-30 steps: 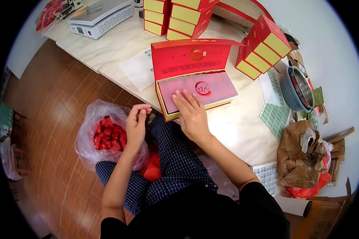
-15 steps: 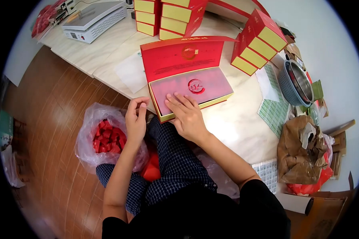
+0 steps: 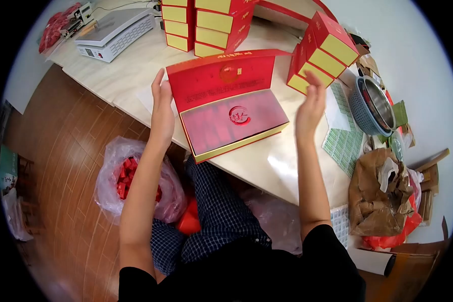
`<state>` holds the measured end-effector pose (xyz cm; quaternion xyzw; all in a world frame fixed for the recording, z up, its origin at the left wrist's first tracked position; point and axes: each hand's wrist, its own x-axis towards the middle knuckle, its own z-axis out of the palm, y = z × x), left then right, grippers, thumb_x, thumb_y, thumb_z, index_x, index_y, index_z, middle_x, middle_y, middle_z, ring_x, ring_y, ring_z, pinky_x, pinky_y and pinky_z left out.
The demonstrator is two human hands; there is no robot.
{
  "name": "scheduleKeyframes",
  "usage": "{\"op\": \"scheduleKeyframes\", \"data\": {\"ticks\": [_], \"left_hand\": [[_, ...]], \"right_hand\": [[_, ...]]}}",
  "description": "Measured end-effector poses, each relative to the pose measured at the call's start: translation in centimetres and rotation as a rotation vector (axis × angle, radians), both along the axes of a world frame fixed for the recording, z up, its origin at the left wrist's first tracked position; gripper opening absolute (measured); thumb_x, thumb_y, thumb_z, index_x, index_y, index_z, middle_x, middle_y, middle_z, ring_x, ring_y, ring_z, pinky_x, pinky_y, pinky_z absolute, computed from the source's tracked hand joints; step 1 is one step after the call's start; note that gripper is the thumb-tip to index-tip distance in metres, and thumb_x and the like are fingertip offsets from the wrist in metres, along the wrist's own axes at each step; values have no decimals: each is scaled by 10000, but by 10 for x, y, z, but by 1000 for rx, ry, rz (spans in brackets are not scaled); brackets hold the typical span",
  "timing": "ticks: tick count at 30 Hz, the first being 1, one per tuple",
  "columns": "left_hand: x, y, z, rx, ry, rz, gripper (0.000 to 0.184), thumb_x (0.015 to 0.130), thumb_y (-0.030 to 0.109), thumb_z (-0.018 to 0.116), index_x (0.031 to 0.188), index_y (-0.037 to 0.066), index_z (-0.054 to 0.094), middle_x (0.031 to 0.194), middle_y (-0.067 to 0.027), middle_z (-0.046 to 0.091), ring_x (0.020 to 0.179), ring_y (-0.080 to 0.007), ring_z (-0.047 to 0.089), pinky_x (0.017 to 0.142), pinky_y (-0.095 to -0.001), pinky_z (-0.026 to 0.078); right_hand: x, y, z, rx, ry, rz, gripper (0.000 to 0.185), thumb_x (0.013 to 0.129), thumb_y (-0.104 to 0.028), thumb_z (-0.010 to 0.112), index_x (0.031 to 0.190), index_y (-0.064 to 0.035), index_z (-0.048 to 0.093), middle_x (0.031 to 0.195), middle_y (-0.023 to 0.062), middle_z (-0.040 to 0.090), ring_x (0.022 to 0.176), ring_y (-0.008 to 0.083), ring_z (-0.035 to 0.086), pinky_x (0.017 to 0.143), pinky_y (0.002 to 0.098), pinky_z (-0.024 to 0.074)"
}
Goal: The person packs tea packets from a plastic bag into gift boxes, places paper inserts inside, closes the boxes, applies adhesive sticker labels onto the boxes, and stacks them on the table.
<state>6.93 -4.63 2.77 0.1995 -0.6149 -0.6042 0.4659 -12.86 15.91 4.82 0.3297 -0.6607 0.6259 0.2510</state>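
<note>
A red and yellow gift box [image 3: 236, 142] stands with its lid [image 3: 221, 80] raised, near the table's front edge. Inside it lies a translucent sheet [image 3: 216, 126] with a red round emblem, and red shapes show faintly through. My left hand [image 3: 162, 113] is upright at the lid's left edge, fingers extended; whether it touches the lid is unclear. To the right of the box my right hand [image 3: 310, 108] is raised with its fingers apart, slightly blurred, holding nothing.
Stacked red and yellow boxes [image 3: 214, 36] stand behind, with more boxes [image 3: 327, 48] at the back right. A scale [image 3: 118, 32] is at the back left. A plastic bag [image 3: 108, 176] of red packets sits below the table. Basket [image 3: 362, 108] and brown bag [image 3: 377, 196] are at right.
My right hand has lifted off the translucent sheet and moved right, beyond the box. My left hand has risen to the lid's left edge, its fingers straightened. The box appears slightly lower and further left.
</note>
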Motion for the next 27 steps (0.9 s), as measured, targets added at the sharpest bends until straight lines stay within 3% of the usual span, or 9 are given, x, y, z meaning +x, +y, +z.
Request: {"op": "scheduleKeyframes", "data": {"ticks": [4, 5, 7, 9, 11, 14, 17, 22, 27], "left_hand": [[20, 0, 30, 36, -97, -510, 739, 997, 559, 66, 1392, 37, 410, 1098, -151, 660, 1116, -196, 560, 1040, -345, 342], [21, 8, 27, 101, -155, -644, 693, 1016, 519, 126, 1365, 11, 441, 1164, -178, 638, 1104, -233, 581, 1042, -350, 354], [14, 36, 10, -283, -633, -467, 589, 1013, 437, 313, 1363, -20, 434, 1339, -215, 514, 1275, -331, 465, 1084, -352, 323], [6, 58, -21, -920, -802, -296, 621, 978, 486, 363, 1390, 26, 429, 1459, -190, 384, 1398, -308, 292, 1139, -451, 195], [7, 72, -20, -1116, -938, -192, 659, 957, 505, 405, 1445, 64, 356, 1528, -168, 267, 1434, -287, 209, 1146, -511, 112], [8, 72, -25, -1143, -871, -161, 697, 920, 547, 443, 1429, 76, 385, 1512, -163, 301, 1423, -273, 243, 1137, -548, 112], [8, 72, -26, -1149, -895, -172, 742, 887, 574, 481, 1437, 88, 374, 1518, -159, 290, 1425, -266, 237, 1140, -545, 106], [8, 80, -20, -1125, -961, -173, 858, 769, 387, 712, 1471, 117, 299, 1527, -148, 260, 1427, -280, 226, 1128, -549, 158], [6, 83, -31, -1195, -968, -58, 883, 732, 299, 749, 1468, 108, 300, 1519, -168, 267, 1419, -293, 242, 1130, -549, 164]], "right_hand": [[-42, 30, 31, -133, -214, 217, 461, 1006, -344, 344, 1229, 21, 518, 1204, 158, 619, 1099, 222, 574, 960, 361, 407], [-45, 35, 38, -72, -220, 257, 492, 1009, -375, 328, 1227, 20, 524, 1215, 154, 615, 1098, 219, 574, 965, 361, 401], [-43, 34, 34, 81, -165, 285, 557, 1011, -401, 279, 1207, 33, 568, 1223, 135, 621, 1137, 252, 559, 1003, 377, 381], [-34, 25, 16, 495, -139, 460, 543, 1015, -394, 281, 1260, 2, 561, 1256, 154, 601, 1234, 289, 497, 1067, 398, 325], [-17, 16, -1, 803, -12, 414, 516, 1020, -385, 277, 1301, -48, 549, 1338, 163, 538, 1325, 313, 401, 1111, 411, 264], [-11, 14, -40, 1068, 305, 344, 485, 978, -375, 402, 1371, -102, 484, 1479, 139, 372, 1375, 327, 314, 1125, 458, 227], [-2, 15, -36, 1101, 398, 289, 519, 952, -369, 452, 1408, -121, 433, 1493, 134, 349, 1374, 326, 312, 1130, 472, 209], [0, 13, -37, 1116, 416, 289, 544, 921, -333, 479, 1419, -123, 416, 1500, 134, 336, 1383, 325, 296, 1132, 483, 194], [3, 9, -36, 1125, 405, 295, 492, 943, -293, 439, 1397, -104, 443, 1494, 137, 347, 1387, 317, 301, 1138, 483, 186]]}}
